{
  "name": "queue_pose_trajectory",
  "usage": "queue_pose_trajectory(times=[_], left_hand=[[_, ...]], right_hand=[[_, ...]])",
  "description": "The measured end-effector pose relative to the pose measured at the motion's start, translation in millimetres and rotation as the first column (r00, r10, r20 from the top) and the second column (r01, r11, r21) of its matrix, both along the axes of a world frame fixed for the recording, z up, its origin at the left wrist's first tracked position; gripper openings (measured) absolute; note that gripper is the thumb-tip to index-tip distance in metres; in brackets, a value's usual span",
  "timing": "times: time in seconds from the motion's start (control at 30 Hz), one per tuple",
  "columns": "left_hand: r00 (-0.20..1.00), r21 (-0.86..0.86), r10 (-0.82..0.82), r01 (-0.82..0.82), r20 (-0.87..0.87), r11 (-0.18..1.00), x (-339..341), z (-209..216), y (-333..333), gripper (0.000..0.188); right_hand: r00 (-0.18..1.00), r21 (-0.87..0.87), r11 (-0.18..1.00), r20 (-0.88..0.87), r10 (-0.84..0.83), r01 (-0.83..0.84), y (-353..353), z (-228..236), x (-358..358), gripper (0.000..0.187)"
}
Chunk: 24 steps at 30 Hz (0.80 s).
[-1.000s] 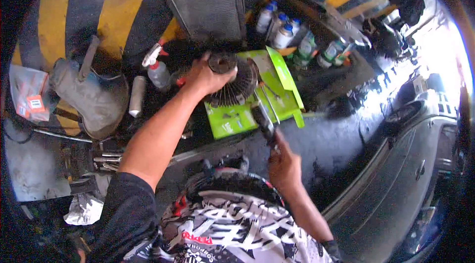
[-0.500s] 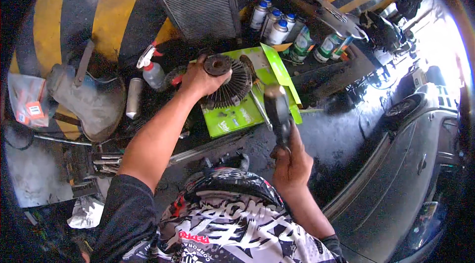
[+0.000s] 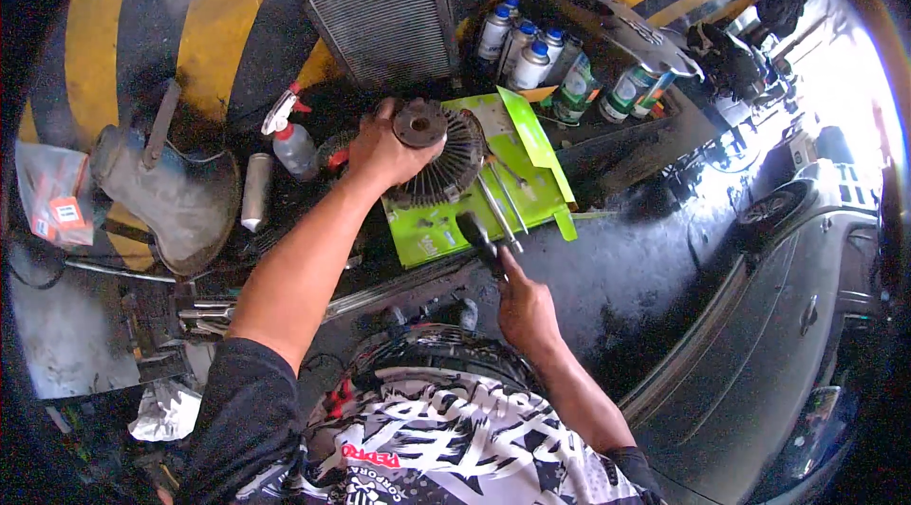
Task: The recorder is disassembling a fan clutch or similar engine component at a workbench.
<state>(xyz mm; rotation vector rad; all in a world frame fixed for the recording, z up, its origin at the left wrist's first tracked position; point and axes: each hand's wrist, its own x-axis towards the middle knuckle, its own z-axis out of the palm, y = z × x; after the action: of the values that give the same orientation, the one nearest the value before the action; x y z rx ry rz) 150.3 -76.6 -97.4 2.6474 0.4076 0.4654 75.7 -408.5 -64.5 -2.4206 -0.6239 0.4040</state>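
On a flattened green cardboard box (image 3: 543, 190), my left hand (image 3: 384, 152) grips a round, finned metal part that looks like a fan clutch (image 3: 454, 168). Its flanged hub with a centre hole points up, and my fingers wrap around that hub. My right hand (image 3: 529, 313) is closed around the dark handle of a hammer (image 3: 482, 247). The hammer's head is low, just short of the finned part and over the box's near edge. Long chrome hand tools (image 3: 499, 206) lie on the cardboard beside the part, and small loose pieces (image 3: 436, 220) are scattered in front of it.
Behind stand a pleated filter or radiator panel (image 3: 384, 21) and several blue-capped cans (image 3: 531, 64). To the left are a spray bottle (image 3: 292, 146), a silver can (image 3: 255, 190), a dusty face shield (image 3: 171, 192) and a plastic bag (image 3: 57, 192). A grey car (image 3: 769, 334) is at right.
My right hand has swung the hammer down and to the left, from raised beside the box to low in front of the finned part. My left hand keeps its grip almost unmoved.
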Motion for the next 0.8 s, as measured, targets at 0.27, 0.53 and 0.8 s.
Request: queue_pose_trajectory(times=[0.27,0.53,0.8], left_hand=[[0.999,-0.123,0.018,-0.024,-0.052,0.992,-14.6,16.3,6.3,0.063],[0.99,-0.193,0.07,-0.093,-0.121,0.977,-21.9,44.8,-2.6,0.064],[0.994,0.078,0.087,-0.082,-0.07,0.994,-7.5,27.5,3.8,0.062]], right_hand=[[0.936,0.274,0.962,0.341,-0.09,-0.008,8.9,39.1,-16.0,0.058],[0.993,0.312,0.949,0.086,-0.08,0.05,12.1,74.2,-6.2,0.058],[0.99,-0.116,0.99,-0.131,0.059,-0.075,16.6,22.2,12.9,0.066]])
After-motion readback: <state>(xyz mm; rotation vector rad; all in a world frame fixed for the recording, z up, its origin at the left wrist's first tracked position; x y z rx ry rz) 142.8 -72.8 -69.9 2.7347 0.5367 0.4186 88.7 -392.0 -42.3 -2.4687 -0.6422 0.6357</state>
